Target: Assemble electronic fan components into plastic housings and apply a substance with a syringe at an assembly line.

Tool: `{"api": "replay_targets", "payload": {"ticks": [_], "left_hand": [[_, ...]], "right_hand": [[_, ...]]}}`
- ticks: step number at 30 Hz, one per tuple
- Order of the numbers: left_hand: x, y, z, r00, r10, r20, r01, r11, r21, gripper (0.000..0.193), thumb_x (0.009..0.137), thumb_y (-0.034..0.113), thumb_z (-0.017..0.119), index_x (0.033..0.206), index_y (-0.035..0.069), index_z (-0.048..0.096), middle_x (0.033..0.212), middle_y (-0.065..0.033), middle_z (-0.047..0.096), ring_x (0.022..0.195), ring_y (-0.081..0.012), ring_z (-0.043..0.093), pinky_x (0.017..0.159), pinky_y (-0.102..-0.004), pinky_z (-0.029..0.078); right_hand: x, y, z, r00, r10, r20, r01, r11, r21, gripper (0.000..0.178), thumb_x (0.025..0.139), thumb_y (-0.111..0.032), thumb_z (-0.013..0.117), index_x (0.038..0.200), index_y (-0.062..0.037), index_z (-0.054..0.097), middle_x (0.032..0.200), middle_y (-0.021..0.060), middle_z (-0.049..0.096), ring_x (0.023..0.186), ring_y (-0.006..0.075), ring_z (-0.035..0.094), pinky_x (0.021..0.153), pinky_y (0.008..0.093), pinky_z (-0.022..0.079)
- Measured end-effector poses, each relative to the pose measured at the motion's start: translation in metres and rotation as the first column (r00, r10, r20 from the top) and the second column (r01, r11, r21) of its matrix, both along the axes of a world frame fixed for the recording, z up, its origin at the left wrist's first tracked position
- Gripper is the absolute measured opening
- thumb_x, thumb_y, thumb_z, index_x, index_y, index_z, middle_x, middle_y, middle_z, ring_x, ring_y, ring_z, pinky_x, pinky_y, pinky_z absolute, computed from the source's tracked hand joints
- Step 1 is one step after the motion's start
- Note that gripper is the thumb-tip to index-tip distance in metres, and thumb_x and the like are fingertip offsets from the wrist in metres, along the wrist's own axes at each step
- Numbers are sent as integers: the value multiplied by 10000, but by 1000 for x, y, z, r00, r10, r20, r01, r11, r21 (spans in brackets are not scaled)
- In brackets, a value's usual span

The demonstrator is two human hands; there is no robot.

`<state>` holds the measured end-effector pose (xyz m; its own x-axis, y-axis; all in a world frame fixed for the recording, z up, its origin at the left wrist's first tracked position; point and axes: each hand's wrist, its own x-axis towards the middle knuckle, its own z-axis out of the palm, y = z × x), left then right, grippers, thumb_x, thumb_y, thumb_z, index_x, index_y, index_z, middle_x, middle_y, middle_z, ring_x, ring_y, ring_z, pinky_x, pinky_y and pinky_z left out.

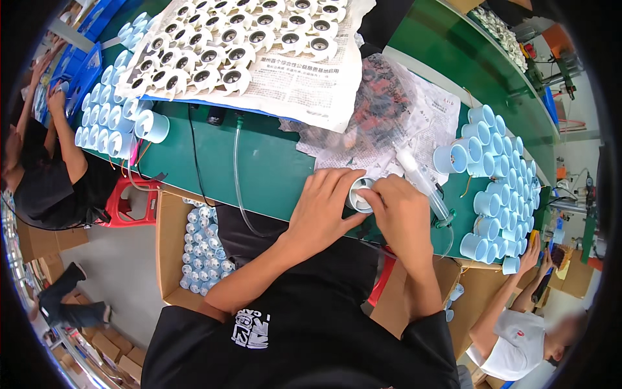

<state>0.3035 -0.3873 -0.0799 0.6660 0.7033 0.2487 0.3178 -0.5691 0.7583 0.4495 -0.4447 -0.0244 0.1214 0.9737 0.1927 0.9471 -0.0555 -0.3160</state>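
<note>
Close to the table's near edge, my left hand (326,206) is closed around the side of a small light-blue cup-shaped housing (354,201) whose opening faces up. My right hand (403,214) grips its other side, fingers curled and the thumb at the opening. A white part shows inside the housing, partly hidden by the thumb. Just beyond my right hand lies a clear syringe-like tube (424,185) with a white upper section and a green fitting at its lower end.
White fan wheels (261,37) with dark centres lie in rows on newspaper (304,84). Blue housings stand grouped at the right (499,168) and left (107,117). A plastic bag (382,104) and a clear hose (237,155) lie between. A carton (170,259) holds housings. Co-workers sit on both sides.
</note>
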Motion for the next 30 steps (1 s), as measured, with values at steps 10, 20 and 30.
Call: {"api": "replay_targets", "payload": {"ticks": [10,20,30], "left_hand": [[5,1,0,1000,-17,-20,18,1000,15,679,691,190,803,1292,90,504,1201,-92,554,1122,-280,499,925,-388,383],[3,-6,-16,988,10,155,-48,969,242,343,767,241,687,1075,110,610,1190,-161,544,1119,-336,525,923,-433,421],[-80,-35,-2,789,174,590,-204,979,-17,347,720,114,775,1016,131,595,1272,-187,474,1163,-375,467,945,-450,403]], "right_hand": [[14,-7,12,953,40,-299,-54,998,-39,190,814,-105,718,702,-12,597,617,97,518,518,277,521,481,367,397],[33,-39,-34,934,-131,-332,239,920,310,422,964,-134,479,570,14,510,536,98,476,510,191,445,483,342,327],[7,-37,-62,566,-334,-754,624,772,126,514,998,-325,513,559,-81,405,588,-33,357,540,74,291,503,234,201]]}}
